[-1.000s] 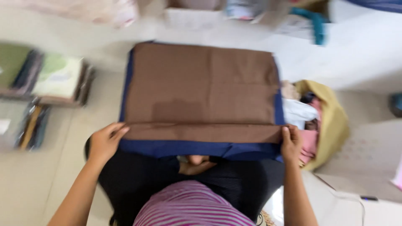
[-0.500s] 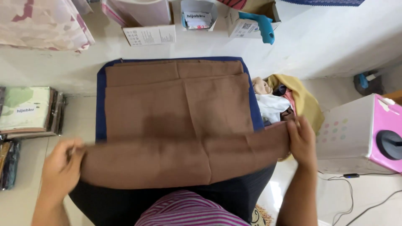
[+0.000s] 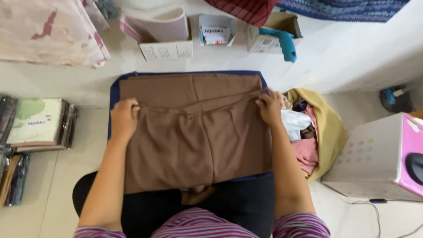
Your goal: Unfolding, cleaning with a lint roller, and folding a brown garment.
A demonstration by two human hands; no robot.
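Near edge of the brown cloth (image 3: 194, 141) now carried forward from the lap and laid toward the far side, over the blue board (image 3: 113, 94) on the floor, so another fold is going down. Left hand (image 3: 124, 118) and right hand (image 3: 269, 107) each closed on a corner of that folded edge, fingers curled, pinch probably thumb-under though hidden. Half a second back the hands stretched the strip wide and low; they've since moved up and inward, pile of clothes (image 3: 308, 132) unmoved at right.
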